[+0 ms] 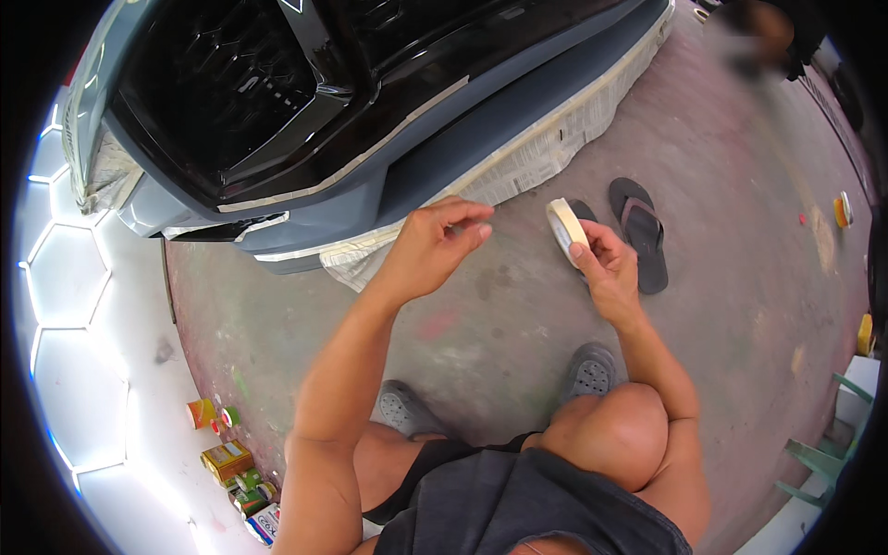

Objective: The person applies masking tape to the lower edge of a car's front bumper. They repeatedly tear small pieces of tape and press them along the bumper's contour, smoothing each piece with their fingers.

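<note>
My right hand (pixel 610 273) grips a roll of cream masking tape (pixel 561 229) between thumb and fingers, its ring standing on edge above the floor. To its left, my left hand (pixel 435 248) hovers in front of the bumper with its fingers loosely bent. A small gap shows between its thumb and index fingertips, and I see nothing in it. Beyond both hands is a grey car bumper (pixel 370 199) with a glossy black grille (pixel 240 102). Newspaper masking (pixel 546 153) edged with tape hangs along the bumper's lower edge.
Dark flip-flops (pixel 643 236) lie on the concrete floor (pixel 490 324) past the tape roll. Several cans and boxes (pixel 229 460) stand at the lower left beside a wall with hexagonal lights (pixel 74 277). Green plastic legs (pixel 819 462) show at right. A blurred person (pixel 763 37) is at upper right.
</note>
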The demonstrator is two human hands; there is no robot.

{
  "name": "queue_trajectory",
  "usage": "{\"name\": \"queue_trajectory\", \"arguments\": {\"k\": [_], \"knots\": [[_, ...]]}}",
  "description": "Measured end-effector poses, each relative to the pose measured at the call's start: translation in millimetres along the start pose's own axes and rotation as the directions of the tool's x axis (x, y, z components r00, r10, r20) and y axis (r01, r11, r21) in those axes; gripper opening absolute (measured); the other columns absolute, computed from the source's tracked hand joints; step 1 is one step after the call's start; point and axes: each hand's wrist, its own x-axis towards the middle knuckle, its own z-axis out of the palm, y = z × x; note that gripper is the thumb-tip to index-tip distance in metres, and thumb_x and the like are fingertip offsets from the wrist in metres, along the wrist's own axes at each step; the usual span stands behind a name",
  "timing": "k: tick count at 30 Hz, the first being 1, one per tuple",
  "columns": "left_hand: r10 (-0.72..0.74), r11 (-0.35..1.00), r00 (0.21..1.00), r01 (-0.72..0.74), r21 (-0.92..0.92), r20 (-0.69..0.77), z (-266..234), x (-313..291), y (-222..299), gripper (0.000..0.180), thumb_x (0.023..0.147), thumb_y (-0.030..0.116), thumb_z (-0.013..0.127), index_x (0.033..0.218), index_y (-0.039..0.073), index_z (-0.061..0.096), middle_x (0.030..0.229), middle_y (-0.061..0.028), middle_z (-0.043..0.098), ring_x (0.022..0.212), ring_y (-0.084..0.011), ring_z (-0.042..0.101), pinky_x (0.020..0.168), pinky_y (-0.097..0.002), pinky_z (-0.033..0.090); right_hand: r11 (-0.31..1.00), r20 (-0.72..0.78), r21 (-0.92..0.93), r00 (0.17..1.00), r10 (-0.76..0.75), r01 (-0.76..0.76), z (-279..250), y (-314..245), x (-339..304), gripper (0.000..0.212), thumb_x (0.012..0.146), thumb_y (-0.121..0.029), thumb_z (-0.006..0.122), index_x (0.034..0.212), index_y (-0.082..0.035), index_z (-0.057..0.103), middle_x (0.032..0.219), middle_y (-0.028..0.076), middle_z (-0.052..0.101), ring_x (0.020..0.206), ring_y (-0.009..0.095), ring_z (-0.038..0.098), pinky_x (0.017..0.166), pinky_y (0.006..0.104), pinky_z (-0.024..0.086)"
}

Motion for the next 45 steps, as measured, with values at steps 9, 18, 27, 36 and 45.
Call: {"name": "queue_trajectory", "arguments": {"k": [9, 18, 27, 36, 45], "knots": [[0.039, 0.994, 0.995, -0.047, -0.096, -0.09, 52.4, 18.4, 10.1, 0.043, 0.103, 0.026, 0.082, 0.136, -0.002, 0.078, 0.118, -0.0081, 0.075, 0.103, -0.0146, 0.068, 0.083, -0.0289, 0.053, 0.963, 0.141, -0.201, 0.978, -0.153, 0.179, 13.7, -18.9, -12.7, 0.039, 0.102, -0.015, 0.082, 0.135, 0.003, 0.074, 0.102, 0.007, 0.068, 0.092, 0.016, 0.06, 0.087, 0.0314, 0.051], [0.054, 0.998, 0.987, -0.047, 0.049, -0.152, 62.6, 13.0, 6.5, 0.021, 0.099, 0.022, 0.084, 0.105, 0.002, 0.086, 0.094, -0.0085, 0.076, 0.08, -0.0189, 0.067, 0.07, -0.0352, 0.051, 0.899, 0.239, -0.304, 0.938, -0.249, 0.316, 9.4, -13.5, -12.8, 0.046, 0.105, -0.013, 0.078, 0.146, 0.002, 0.066, 0.1, 0.004, 0.063, 0.092, 0.014, 0.056, 0.084, 0.0291, 0.047], [0.031, 0.97, 0.994, -0.005, 0.243, -0.106, 63.8, -0.2, 2.6, 0.017, 0.095, 0.016, 0.082, 0.095, -0.001, 0.082, 0.088, -0.0131, 0.072, 0.071, -0.0246, 0.065, 0.067, -0.0396, 0.05, 0.963, 0.346, -0.26, 0.938, 0.023, 0.072, 16.0, 2.9, -17.5, 0.08, 0.109, -0.014, 0.059, 0.178, -0.004, 0.02, 0.084, 0.011, 0.07, 0.071, 0.022, 0.06, 0.073, 0.0361, 0.049], [-0.139, 0.99, 0.98, 0.142, 0.017, -0.141, 70.5, -8.4, -16.7, 0.019, 0.095, 0.017, 0.083, 0.097, -0.001, 0.076, 0.089, -0.0093, 0.075, 0.073, -0.0161, 0.062, 0.068, -0.0353, 0.05, 0.962, 0.454, -0.271, 0.88, 0.142, -0.016, 10.8, 22.1, -18.0, 0.081, 0.109, -0.017, 0.057, 0.179, -0.005, 0.02, 0.083, 0.007, 0.071, 0.069, 0.018, 0.059, 0.073, 0.037, 0.051], [-0.106, 0.993, 0.978, 0.096, -0.063, -0.18, 95.7, -19.8, 6.9, 0.039, 0.094, 0.014, 0.087, 0.109, 0.005, 0.052, 0.102, -0.0111, 0.083, 0.072, -0.0171, 0.067, 0.068, -0.034, 0.054, 0.991, 0.424, -0.062, 0.895, 0.137, -0.122, 19.6, -1.9, -24.8, 0.081, 0.113, -0.015, 0.058, 0.181, -0.008, 0.013, 0.085, 0.008, 0.072, 0.061, 0.012, 0.061, 0.059, 0.03, 0.053]]}}
